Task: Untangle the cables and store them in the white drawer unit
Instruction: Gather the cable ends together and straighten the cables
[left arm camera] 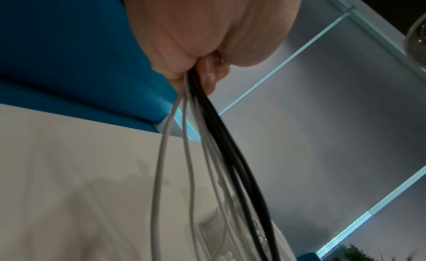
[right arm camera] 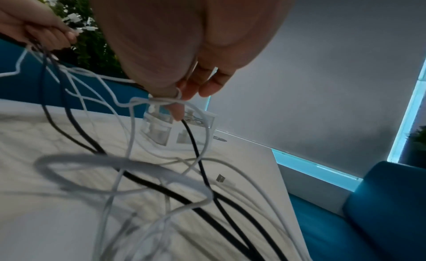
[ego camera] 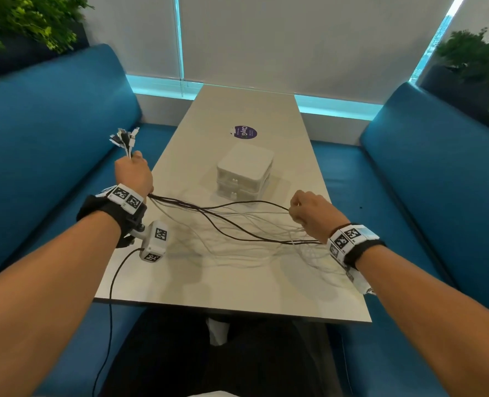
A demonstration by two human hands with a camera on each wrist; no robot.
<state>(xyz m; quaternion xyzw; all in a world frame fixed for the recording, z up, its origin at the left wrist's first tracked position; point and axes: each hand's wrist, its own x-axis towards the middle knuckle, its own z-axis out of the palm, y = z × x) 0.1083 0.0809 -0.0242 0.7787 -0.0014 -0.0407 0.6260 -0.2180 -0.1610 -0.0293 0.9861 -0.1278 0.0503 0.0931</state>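
Observation:
My left hand (ego camera: 134, 173) is raised over the table's left edge and grips a bundle of black and white cables (ego camera: 237, 224). Their plug ends (ego camera: 124, 137) stick up out of the fist. In the left wrist view the cables (left arm camera: 207, 137) hang down from my curled fingers (left arm camera: 208, 73). The strands sag across the table to my right hand (ego camera: 309, 210), whose fingers (right arm camera: 191, 86) pinch some white and black strands (right arm camera: 161, 101). Loose loops (right arm camera: 126, 166) lie tangled on the table below. The white drawer unit (ego camera: 244, 170) stands mid-table beyond the cables, drawers closed.
The white table (ego camera: 237, 282) runs between blue sofas (ego camera: 51, 138) on both sides. A round purple sticker (ego camera: 244, 132) lies beyond the drawer unit. Plants (ego camera: 31, 21) stand behind each sofa back. A black cord (ego camera: 110, 310) hangs from my left wrist camera.

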